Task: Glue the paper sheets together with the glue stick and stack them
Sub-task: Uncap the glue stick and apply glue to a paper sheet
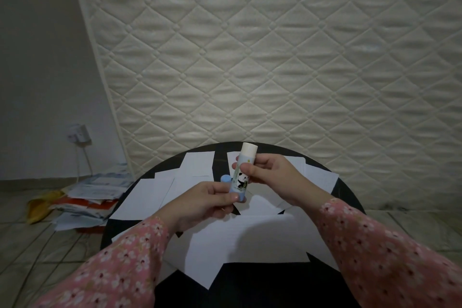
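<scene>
Here both hands hold the glue stick (240,175) above the sheets (240,237): right hand (270,177) pinches its barrel, left hand (200,201) its blue base. Overtwisting could snap the glue.

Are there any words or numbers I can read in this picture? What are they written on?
No words or numbers can be read.
Glue stick: a panda picture shows, but the small print around it is too blurred to read.
Pile of papers on the floor: there are printed marks, too small and dim to read.
Paper sheets on the table: blank white.
</scene>
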Demonstrator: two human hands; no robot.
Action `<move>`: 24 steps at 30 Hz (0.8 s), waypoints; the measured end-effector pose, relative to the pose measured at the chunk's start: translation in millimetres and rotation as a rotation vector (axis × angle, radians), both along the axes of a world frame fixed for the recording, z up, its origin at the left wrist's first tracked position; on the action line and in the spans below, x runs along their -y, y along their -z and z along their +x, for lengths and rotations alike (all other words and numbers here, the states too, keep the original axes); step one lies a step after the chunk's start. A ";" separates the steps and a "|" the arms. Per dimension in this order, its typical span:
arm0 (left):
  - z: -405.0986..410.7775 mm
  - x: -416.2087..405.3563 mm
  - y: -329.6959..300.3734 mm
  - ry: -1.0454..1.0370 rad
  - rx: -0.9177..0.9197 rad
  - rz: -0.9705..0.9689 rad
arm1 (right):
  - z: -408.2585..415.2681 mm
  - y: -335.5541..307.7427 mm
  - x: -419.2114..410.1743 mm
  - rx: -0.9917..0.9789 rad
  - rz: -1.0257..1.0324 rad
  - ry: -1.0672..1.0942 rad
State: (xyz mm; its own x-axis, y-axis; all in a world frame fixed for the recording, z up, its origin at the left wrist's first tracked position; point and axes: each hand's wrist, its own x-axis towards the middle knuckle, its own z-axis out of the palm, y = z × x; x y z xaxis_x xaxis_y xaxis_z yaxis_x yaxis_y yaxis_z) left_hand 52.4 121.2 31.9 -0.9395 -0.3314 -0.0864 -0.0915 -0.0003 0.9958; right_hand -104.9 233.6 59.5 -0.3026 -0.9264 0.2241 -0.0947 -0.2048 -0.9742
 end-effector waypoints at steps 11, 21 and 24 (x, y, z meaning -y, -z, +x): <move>-11.8 -5.3 1.6 -0.369 -0.010 -0.156 | 6.7 3.8 12.3 -0.028 0.009 0.144; 2.5 -0.9 -5.1 -0.069 0.057 -0.205 | 3.0 -0.3 2.3 0.008 0.015 0.039; 0.9 -2.6 -6.8 -0.142 0.058 -0.250 | 3.4 1.3 5.3 0.005 0.021 0.062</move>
State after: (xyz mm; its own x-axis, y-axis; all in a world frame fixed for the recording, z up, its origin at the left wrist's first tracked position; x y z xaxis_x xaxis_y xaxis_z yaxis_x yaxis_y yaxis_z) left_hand 53.3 123.7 38.7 -0.8783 -0.4766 -0.0372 -0.1644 0.2280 0.9597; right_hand -101.5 228.3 58.1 -0.3601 -0.9105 0.2033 -0.1020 -0.1782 -0.9787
